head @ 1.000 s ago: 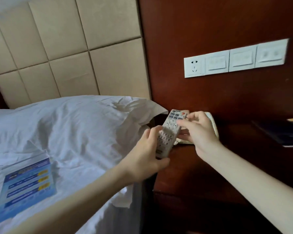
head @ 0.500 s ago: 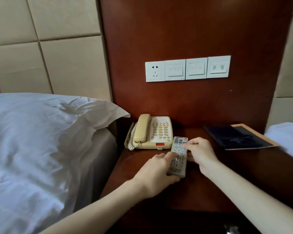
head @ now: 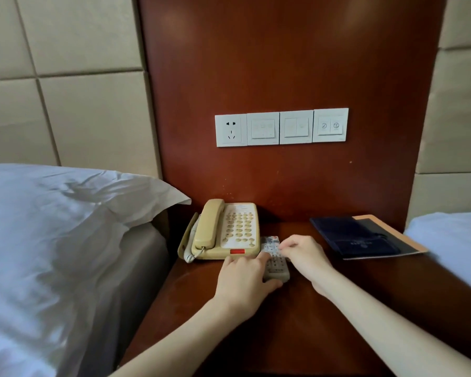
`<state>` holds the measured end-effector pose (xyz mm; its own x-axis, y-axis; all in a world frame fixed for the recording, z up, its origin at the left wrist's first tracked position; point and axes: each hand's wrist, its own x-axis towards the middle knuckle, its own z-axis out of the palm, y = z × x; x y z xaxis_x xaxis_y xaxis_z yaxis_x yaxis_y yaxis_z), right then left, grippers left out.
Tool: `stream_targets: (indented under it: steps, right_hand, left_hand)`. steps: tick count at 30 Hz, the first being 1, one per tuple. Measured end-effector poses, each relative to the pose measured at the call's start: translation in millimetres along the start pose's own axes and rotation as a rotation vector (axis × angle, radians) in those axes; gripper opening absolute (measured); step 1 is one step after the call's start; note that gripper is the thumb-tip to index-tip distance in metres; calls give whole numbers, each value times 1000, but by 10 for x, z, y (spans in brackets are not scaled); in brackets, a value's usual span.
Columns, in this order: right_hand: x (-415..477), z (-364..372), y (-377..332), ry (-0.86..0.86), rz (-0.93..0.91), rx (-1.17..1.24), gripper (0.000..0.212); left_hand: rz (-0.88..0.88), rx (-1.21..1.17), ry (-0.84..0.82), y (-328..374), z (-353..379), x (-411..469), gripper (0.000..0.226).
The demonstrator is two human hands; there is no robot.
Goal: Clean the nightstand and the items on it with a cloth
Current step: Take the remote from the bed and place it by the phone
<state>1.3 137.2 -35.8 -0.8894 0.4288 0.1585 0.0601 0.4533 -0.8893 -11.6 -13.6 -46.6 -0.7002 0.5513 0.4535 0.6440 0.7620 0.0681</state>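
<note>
Head view: the grey-white rectangular plastic remote control (head: 275, 270) lies low over the dark red-brown wooden nightstand (head: 201, 308), just right of the beige corded desk telephone (head: 223, 229). I cannot tell whether it rests fully on the wood or touches the telephone. Its long axis runs near to far, with the far end leaning slightly left toward the telephone's near right corner.

Both hands are on it. The left hand (head: 245, 278) covers the left edge and near end, with its fingers curled over the button face and its thumb at the near corner. The right hand (head: 305, 257) comes in from the right, its fingertips bent and pinching the right edge about midway along. The remote control therefore sits between the two hands, left hand nearer the viewer and right hand farther.

To the far right, well apart, a dark blue folder (head: 359, 238) lies flat on the nightstand. A white pillow (head: 65, 213) is at the left.

No cloth shows here, so one hand will probably have to release the remote control before any wiping. The right hand has the lighter hold.
</note>
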Motion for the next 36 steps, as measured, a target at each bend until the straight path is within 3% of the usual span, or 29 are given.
stream_targets:
  steps: [6,16,19,23,31,36]
  right_hand:
    - [74,-118,43,-52,69,209,16]
    - [40,-136,-26,-40,21,121,14]
    - [10,-160,-126,-14,13,92,14]
    - [-54,-189,-326,-14,-24,92,17]
    - [-310,200,-881,-199,-120,147,11]
    - [-632,701,-1270,-416,-195,222,12]
  left_hand:
    - [-114,-211,-2,27,93,168,51]
    - [-189,-366,-15,-17,-37,99,29]
    - [-269,-527,-41,-83,-182,58,31]
    - [-351,-762,-25,-234,-434,-27,16]
    - [-400,-767,59,-871,-1083,-538,16]
    - [-455,-710,99,-1428,-1486,-1025,20]
